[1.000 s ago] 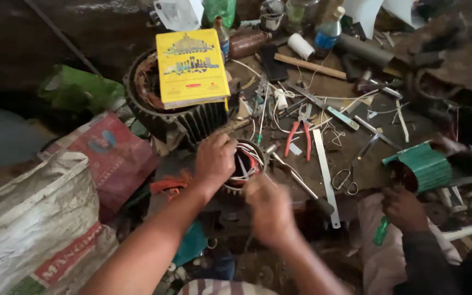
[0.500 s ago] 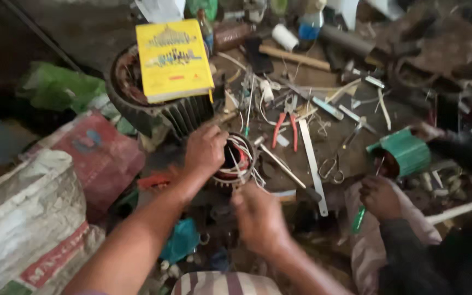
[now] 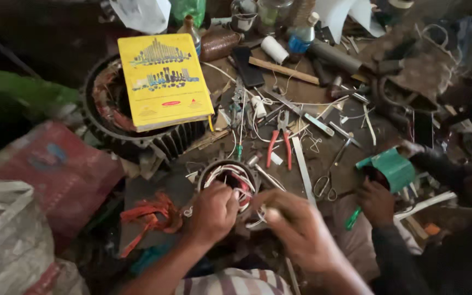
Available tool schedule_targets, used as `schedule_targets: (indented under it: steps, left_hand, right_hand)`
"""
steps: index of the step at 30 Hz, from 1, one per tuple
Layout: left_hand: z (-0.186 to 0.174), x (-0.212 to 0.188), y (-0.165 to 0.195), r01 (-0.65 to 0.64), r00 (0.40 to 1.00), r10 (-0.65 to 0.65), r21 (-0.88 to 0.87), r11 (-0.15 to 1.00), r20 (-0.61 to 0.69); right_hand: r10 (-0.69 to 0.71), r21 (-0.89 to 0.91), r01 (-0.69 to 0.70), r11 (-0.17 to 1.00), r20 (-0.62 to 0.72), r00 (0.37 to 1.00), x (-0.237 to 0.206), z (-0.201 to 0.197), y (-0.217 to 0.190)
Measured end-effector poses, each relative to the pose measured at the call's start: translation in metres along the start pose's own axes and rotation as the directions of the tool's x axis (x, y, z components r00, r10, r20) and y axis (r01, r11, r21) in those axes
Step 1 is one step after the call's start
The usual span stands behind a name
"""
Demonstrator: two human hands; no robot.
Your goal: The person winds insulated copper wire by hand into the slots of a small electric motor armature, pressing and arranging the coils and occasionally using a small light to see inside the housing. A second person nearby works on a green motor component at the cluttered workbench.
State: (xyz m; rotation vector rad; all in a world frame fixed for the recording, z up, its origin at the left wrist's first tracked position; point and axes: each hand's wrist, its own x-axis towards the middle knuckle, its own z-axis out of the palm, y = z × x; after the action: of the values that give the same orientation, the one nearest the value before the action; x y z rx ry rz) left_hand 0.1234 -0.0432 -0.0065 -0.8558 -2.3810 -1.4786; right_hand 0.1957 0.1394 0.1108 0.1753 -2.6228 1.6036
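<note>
A big ribbed motor housing [image 3: 137, 131] is lying well beyond the fingers, up and to the left, and a yellow book [image 3: 162, 79] is resting flat across its top. To the left of the hands a red sack [image 3: 55, 169] is lying on the cluttered floor.

A small round motor core [image 3: 229, 180] is sitting right at the fingertips, its ring filled with white and red wires [image 3: 236, 183]. The left hand [image 3: 213, 213] is curling over the near rim of this core, its fingers closed on the edge and touching the wires. The right hand [image 3: 296, 226] is hovering just right of the core, its fingers [image 3: 266, 210] pinching together on something pale and blurred; I cannot tell exactly what it is.

Further right, another person's hand [image 3: 377, 201] is gripping a green screwdriver [image 3: 353, 218] beside a green motor part [image 3: 391, 166].

Beyond the fingers, red-handled pliers [image 3: 279, 145] are lying on the floor, with scissors [image 3: 326, 183] to the right of them. A tangle of orange strips [image 3: 148, 210] is lying just left of the left hand.
</note>
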Motion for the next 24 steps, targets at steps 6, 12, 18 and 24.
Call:
schedule_targets:
  steps: [6,12,18,24]
  left_hand:
    - [0.012,-0.003,-0.005,0.072,0.997,-0.066,0.137,0.988,-0.048]
    - [0.019,0.001,0.0,0.116,0.992,-0.105,0.167,0.979,-0.075]
    - [0.026,-0.002,-0.008,0.156,0.979,-0.13,0.161,0.975,-0.16]
    - [0.031,-0.006,-0.02,0.149,0.973,-0.101,0.228,0.962,-0.209]
  right_hand:
    - [0.293,-0.518,-0.295,0.803,-0.089,0.952,0.032,-0.022,0.181]
    - [0.417,-0.892,-0.049,0.45,0.161,0.894,0.011,-0.001,0.36]
    - [0.306,-0.923,0.089,0.374,0.213,0.928,0.0,-0.004,0.405]
    - [0.16,-0.661,-0.073,0.746,0.072,0.985,0.04,-0.003,0.303]
